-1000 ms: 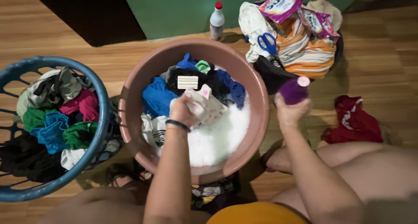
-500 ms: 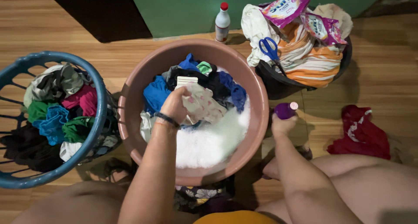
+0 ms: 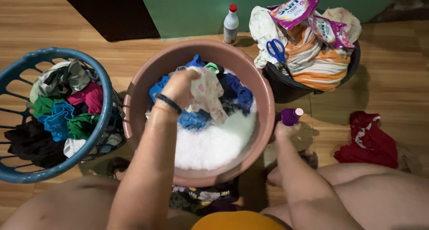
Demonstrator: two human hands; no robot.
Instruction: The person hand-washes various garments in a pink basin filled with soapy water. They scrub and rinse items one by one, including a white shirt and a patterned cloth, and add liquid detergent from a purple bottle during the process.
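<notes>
A pink-brown wash basin (image 3: 134,114) on the wooden floor holds white suds and several wet clothes, mostly blue and black. My left hand (image 3: 176,87) is over the basin, gripping a pale patterned cloth (image 3: 208,94) that hangs above the suds. A dark band circles that wrist. My right hand (image 3: 286,129) is right of the basin near the floor, closed around a small purple bottle (image 3: 291,116) with a pink cap.
A blue laundry basket (image 3: 100,78) full of coloured clothes stands at left. A dark tub (image 3: 286,85) at back right carries striped cloth, blue scissors (image 3: 277,49) and pink packets. A white red-capped bottle (image 3: 230,22) stands behind the basin. Red cloth (image 3: 368,143) lies at right.
My right hand has lowered the purple bottle from beside the basin rim down toward the floor. My left hand has lifted the pale cloth a little higher over the suds.
</notes>
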